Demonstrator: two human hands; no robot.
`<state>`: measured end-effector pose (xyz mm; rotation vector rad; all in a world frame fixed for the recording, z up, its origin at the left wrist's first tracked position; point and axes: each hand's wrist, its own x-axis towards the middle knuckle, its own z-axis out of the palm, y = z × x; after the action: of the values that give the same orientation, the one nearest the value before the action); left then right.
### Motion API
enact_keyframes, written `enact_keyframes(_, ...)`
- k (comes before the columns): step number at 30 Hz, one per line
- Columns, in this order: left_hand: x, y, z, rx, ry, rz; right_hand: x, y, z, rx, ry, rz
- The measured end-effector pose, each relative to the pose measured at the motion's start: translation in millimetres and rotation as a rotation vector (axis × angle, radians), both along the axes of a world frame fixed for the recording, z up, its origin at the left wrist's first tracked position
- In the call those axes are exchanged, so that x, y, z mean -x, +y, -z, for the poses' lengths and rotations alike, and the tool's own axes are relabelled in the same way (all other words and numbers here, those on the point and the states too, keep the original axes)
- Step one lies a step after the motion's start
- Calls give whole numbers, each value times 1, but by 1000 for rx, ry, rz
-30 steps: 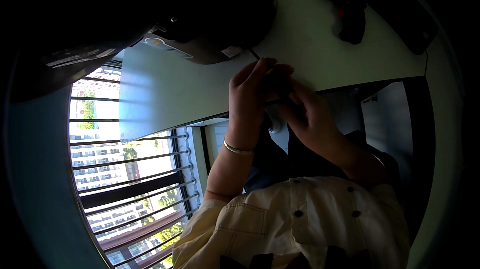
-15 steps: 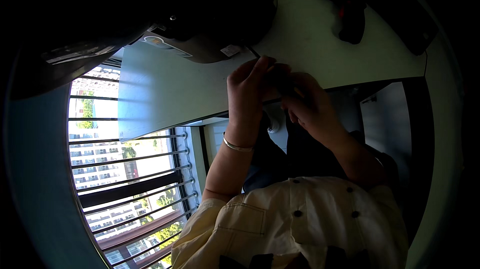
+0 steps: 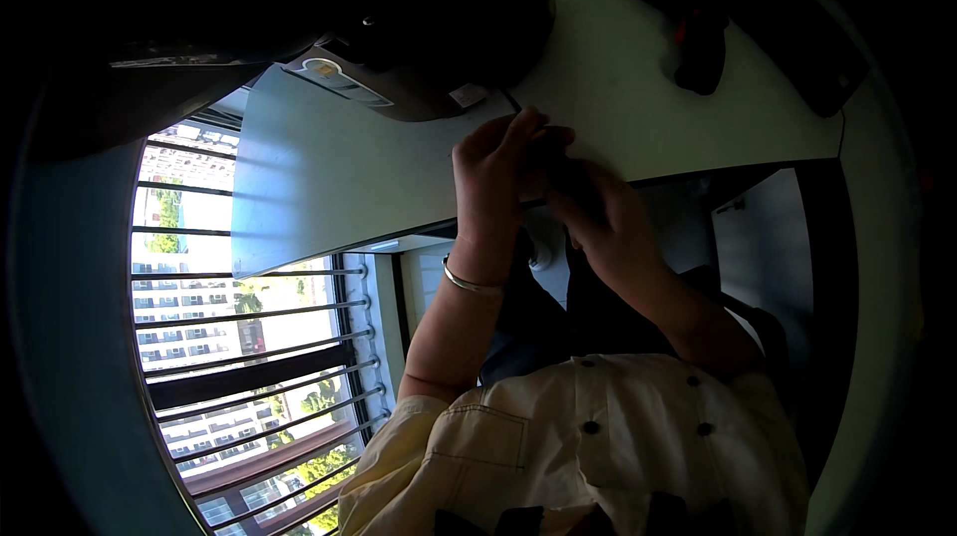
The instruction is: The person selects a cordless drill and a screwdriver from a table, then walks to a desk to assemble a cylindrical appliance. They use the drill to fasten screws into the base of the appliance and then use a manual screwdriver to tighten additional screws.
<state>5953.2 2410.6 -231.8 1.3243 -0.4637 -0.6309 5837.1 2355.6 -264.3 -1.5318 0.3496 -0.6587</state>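
Above the desk's near edge, my left hand (image 3: 490,172) and my right hand (image 3: 616,222) are close together. A dark, elongated object (image 3: 571,175) spans the gap between them, in deep shadow; its kind cannot be made out. The left fingers pinch its upper end, thumb pointing up. My right fingers wrap round its lower end. Just beyond the left fingertips a thin dark line (image 3: 512,98) shows against the desk; whether it belongs to the object is unclear. A bracelet circles my left wrist.
A large dark rounded machine (image 3: 449,27) stands at the back left of the pale desk (image 3: 598,87). On the far right lie a black pistol-shaped tool (image 3: 702,52) with a thin tip and a long black case (image 3: 802,47). A barred window (image 3: 249,327) is at left.
My right hand has shifted slightly left and its fingers are closed more tightly round the dark object. The left hand stays nearly in place. The whole view has tilted slightly.
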Motion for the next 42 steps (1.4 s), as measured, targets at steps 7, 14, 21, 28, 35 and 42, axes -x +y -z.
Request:
enact_keyframes(7,-71,30,-38,-15,-1484,-820,-2,2,-6,-298,17,-35)
enact_keyframes(14,-157,28,-91,211,-1394,-582,-2,0,-2,-50,51,42)
enact_keyframes(21,-188,14,-93,163,-1575,-438,-3,1,-2,103,106,155)
enact_keyframes(28,-202,17,-89,29,-2189,-725,-5,-2,-4,-673,-43,-162)
enact_keyframes(35,-204,17,-89,47,-1998,-633,-4,-6,-17,-346,86,-23)
enact_keyframes(42,-203,11,-93,65,-2138,-742,-6,-13,-14,109,135,79)
